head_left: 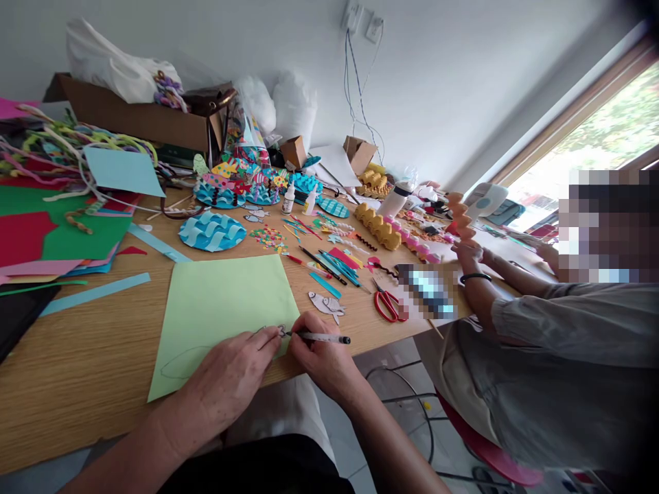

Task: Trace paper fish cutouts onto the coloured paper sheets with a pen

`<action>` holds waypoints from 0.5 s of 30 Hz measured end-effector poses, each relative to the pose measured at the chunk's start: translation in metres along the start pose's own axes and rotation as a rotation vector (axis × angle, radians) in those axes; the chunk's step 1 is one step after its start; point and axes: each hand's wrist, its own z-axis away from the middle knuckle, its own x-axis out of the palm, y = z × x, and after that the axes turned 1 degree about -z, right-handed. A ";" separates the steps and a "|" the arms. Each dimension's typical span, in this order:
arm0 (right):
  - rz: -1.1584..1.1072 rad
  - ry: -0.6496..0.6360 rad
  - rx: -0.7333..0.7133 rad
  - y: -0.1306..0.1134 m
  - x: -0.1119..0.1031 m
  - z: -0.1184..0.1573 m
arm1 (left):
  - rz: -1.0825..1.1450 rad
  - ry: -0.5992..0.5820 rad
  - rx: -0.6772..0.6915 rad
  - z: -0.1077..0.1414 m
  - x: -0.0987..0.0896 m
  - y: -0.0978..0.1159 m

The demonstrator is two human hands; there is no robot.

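A pale green sheet of paper (226,295) lies at the table's front edge, with a thin drawn outline at its lower left. My right hand (327,357) is closed around a pen (324,337), whose tip touches the sheet near its right edge. Close to that tip, my left hand (231,370) lies on the paper, its fingertips beside a small shape partly hidden under them. Whether those fingers pinch anything cannot be seen. Fish cutouts (325,304) rest on the table just beyond my right hand.
Red-handled scissors (388,304) and pens (337,266) lie right of the sheet. Coloured paper (97,233) is piled at the left. Blue woven shapes (213,231) and glue bottles (309,201) stand behind. A person in grey sits at the right, holding an orange wavy strip (460,218).
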 end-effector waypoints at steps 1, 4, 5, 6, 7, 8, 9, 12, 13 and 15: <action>0.010 -0.001 -0.001 0.000 0.000 0.001 | 0.002 0.006 0.003 0.000 0.001 0.000; 0.030 -0.002 0.003 -0.001 -0.001 0.002 | 0.022 0.035 0.006 0.001 0.003 -0.001; 0.034 -0.002 0.003 -0.001 -0.001 0.003 | 0.028 0.043 0.007 0.001 0.004 -0.001; 0.038 -0.002 0.003 -0.001 -0.001 0.004 | 0.030 0.047 0.009 0.001 0.004 -0.001; 0.042 -0.002 0.003 -0.001 -0.001 0.004 | 0.031 0.047 0.011 0.001 0.004 -0.001; 0.048 -0.003 0.004 -0.001 -0.001 0.005 | 0.031 0.047 0.010 0.001 0.004 -0.001; 0.053 -0.006 0.005 -0.001 -0.001 0.005 | 0.031 0.046 0.009 0.001 0.003 -0.001; 0.062 -0.011 0.009 -0.001 0.000 0.006 | 0.020 0.026 0.009 0.000 0.002 0.000; 0.062 -0.013 0.011 -0.001 0.000 0.006 | 0.013 0.017 0.011 0.000 0.001 0.000; 0.061 -0.015 0.016 -0.002 0.000 0.007 | 0.007 0.007 0.011 0.000 0.001 0.000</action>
